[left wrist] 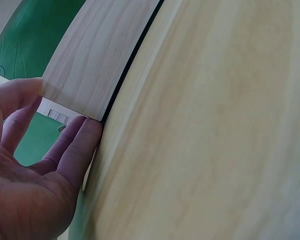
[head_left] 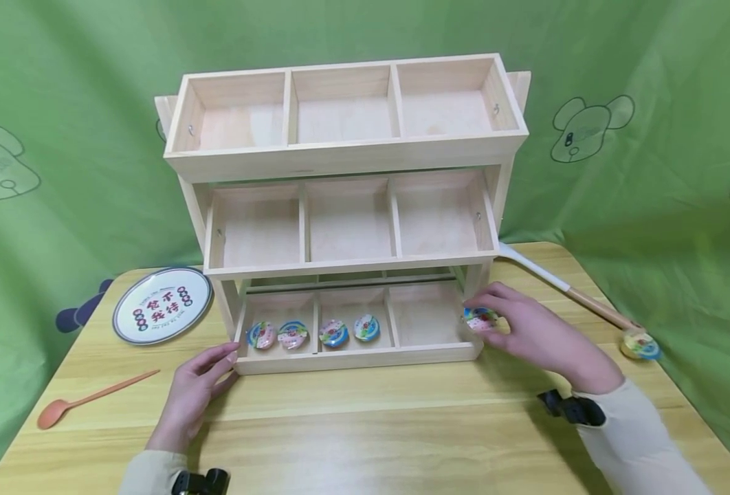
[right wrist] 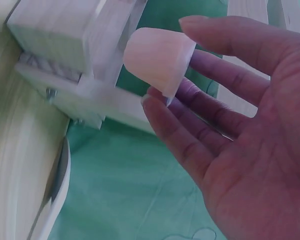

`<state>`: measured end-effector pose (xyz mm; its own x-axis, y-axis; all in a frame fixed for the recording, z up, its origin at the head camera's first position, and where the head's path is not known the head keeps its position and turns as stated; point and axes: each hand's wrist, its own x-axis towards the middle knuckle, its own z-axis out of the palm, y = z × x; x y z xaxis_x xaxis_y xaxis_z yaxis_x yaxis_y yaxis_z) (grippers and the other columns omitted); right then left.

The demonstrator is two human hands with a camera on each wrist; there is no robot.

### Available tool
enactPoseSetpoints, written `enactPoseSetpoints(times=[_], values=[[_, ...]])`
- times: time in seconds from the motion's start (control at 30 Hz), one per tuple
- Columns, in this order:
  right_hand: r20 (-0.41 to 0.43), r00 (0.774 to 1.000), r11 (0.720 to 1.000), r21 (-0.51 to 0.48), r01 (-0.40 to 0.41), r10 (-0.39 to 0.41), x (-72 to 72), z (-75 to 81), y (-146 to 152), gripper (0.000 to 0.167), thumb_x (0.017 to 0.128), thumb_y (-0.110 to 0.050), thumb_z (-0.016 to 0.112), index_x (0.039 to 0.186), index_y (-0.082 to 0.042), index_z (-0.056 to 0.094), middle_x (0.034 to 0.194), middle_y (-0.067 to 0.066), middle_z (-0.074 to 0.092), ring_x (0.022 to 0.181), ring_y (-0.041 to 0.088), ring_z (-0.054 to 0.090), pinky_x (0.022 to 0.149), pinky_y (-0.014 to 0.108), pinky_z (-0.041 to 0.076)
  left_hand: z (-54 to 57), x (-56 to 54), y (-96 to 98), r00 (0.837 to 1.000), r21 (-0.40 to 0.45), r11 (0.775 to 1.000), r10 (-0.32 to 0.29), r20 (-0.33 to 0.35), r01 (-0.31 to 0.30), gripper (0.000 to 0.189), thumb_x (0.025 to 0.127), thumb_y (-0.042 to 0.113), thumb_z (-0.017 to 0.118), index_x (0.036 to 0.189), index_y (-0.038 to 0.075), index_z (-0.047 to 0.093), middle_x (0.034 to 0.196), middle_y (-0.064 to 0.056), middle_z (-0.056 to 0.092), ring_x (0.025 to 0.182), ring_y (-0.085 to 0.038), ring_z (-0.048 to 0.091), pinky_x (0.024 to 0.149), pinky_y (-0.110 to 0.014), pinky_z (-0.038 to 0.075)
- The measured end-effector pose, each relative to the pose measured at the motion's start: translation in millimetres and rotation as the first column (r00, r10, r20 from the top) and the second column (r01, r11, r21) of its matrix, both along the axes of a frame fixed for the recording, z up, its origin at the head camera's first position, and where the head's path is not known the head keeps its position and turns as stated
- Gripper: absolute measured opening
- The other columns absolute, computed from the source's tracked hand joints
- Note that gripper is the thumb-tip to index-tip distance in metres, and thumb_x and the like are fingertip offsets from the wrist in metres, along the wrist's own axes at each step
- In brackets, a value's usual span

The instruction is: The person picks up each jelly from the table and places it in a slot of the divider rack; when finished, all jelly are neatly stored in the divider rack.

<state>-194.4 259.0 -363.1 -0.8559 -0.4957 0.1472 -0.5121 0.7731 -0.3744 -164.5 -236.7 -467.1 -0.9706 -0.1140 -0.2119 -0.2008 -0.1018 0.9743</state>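
Note:
A three-tier wooden rack [head_left: 352,265] with divided trays stands mid-table. My right hand [head_left: 535,337] pinches a small jelly cup [head_left: 480,318] by the bottom tray's right end. In the right wrist view the cup [right wrist: 157,60] has pale pink contents, with the thumb and fingers at its lid rim. My left hand [head_left: 194,392] touches the front left corner of the bottom tray [head_left: 359,360]. Its fairly straight fingers [left wrist: 80,150] rest against the board's end. Jelly cups [head_left: 261,335] lie as a pair in the left compartment; more cups [head_left: 334,333] form another pair in the middle one.
On the left are a white plate [head_left: 163,305] with a dark rim and an orange spoon [head_left: 95,399]. A white utensil with a wooden handle [head_left: 600,308] lies at the right, near a yellowish jelly cup [head_left: 639,344]. Green cloth [head_left: 649,199] hangs behind the table.

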Motion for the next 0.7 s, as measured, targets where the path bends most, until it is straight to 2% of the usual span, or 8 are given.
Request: enactPoseSetpoints(times=[0.2, 0.47, 0.7], values=[[0.01, 0.999, 0.999, -0.025, -0.032, 0.032, -5.8, -4.4, -15.0, 0.038, 0.086, -0.007, 0.074, 0.122, -0.005, 0.065, 0.12, 0.007, 0.058, 0.106, 0.028, 0.058, 0.089, 0.047, 0.054, -0.1, 0.1, 0.2, 1.0, -0.006, 1.0, -0.002, -0.003, 0.002, 0.03, 0.094, 0.007, 0.066, 0.123, -0.001, 0.065, 0.121, -0.006, 0.058, 0.111, -0.019, 0.059, 0.096, -0.033, 0.053], [0.074, 0.997, 0.998, -0.057, -0.004, 0.009, -16.6, -10.6, -34.2, 0.04, 0.086, -0.009, 0.074, 0.125, -0.005, 0.064, 0.122, 0.008, 0.057, 0.106, 0.03, 0.058, 0.09, 0.048, 0.054, 0.1, -0.4, 0.4, 1.0, -0.013, 1.0, -0.006, -0.003, 0.006, 0.032, 0.094, 0.008, 0.066, 0.125, -0.003, 0.063, 0.122, -0.007, 0.057, 0.111, -0.017, 0.059, 0.096, -0.033, 0.054], [0.063, 0.998, 0.998, -0.062, 0.003, 0.001, -26.0, -17.4, -47.4, 0.039, 0.087, -0.01, 0.074, 0.124, -0.005, 0.064, 0.124, 0.012, 0.057, 0.104, 0.029, 0.058, 0.088, 0.047, 0.055, -0.5, -0.3, 0.3, 1.0, -0.01, 1.0, 0.0, -0.001, 0.0, 0.03, 0.095, 0.006, 0.065, 0.124, -0.002, 0.064, 0.121, -0.006, 0.058, 0.11, -0.016, 0.06, 0.096, -0.032, 0.054]])
